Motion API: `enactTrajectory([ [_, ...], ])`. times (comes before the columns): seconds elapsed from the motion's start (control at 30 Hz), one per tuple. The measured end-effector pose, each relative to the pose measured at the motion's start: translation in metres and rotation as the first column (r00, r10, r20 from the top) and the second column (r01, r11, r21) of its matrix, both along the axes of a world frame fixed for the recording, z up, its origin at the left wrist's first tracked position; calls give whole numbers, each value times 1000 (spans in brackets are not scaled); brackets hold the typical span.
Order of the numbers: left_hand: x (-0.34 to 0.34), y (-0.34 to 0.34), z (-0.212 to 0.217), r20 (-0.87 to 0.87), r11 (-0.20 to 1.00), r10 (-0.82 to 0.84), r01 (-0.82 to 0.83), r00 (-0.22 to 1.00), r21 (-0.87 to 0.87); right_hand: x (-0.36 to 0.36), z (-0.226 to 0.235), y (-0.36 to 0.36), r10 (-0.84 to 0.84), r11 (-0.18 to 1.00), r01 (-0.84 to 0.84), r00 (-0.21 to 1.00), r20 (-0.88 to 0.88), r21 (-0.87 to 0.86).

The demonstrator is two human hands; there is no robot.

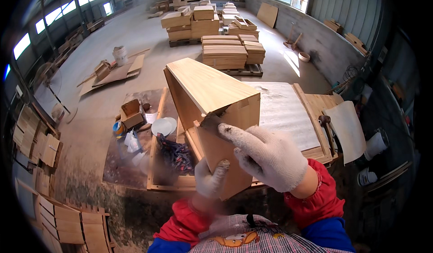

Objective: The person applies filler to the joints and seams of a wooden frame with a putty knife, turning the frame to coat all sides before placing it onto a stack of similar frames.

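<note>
Tilting on one corner at the centre of the frame, a pale wooden box (212, 113) leans over the counter (288, 113), its broad top panel slanting toward the upper left and its near end panel facing the camera. The right hand (266, 156), in a white knit glove, lies against that end panel; its grip is closed around a flat metal scraper (214, 123), the forefinger stretched along the blade, which is pressed to the wood just under the box's upper edge. The left hand (209, 178), gloved the same way, is at the lower centre; its grip holds the bottom edge of the end panel, thumb raised in front of the wood and the other fingers hidden behind it. Both forearms wear red sleeves with blue cuffs.

Just left of the box, a shallow wooden tray (158, 181) holds a bundle of dark rags (176, 156). Farther left, on a dark mat on the floor, sit a small cardboard box (131, 113), two round white lids (164, 126) and some crumpled white scraps (131, 142). At the right edge of the counter a curled sheet of pale veneer (349, 129) hangs over, with a hammer (327, 127) beside it. Stacks of boards (225, 54) stand on pallets in the upper centre, and more cut panels (67, 221) are piled at the lower left.
</note>
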State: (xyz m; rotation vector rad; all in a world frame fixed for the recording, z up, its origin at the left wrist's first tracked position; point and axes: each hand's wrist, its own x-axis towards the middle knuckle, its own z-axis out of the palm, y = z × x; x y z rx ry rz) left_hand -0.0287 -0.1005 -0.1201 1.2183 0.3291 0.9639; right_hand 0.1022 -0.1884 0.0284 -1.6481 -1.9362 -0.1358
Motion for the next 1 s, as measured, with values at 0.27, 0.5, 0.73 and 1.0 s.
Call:
enactTrajectory([
  [0.27, 2, 1, 11, -16, 1000, -13, 13, 1000, -19, 44, 20, -15, -131, 991, 131, 991, 32, 17],
  [0.5, 2, 3, 8, -16, 1000, 16, -16, 1000, 16, 13, -2, -18, -98, 994, 104, 987, -130, 42],
  [0.73, -3, 5, 6, -81, 999, 31, -30, 996, 11, -13, -29, -1, -91, 987, 115, 976, -196, 112],
  [1.0, -3, 8, 1, -60, 999, -10, 12, 998, 34, -20, -32, 8, -87, 991, 110, 965, -246, 82],
])
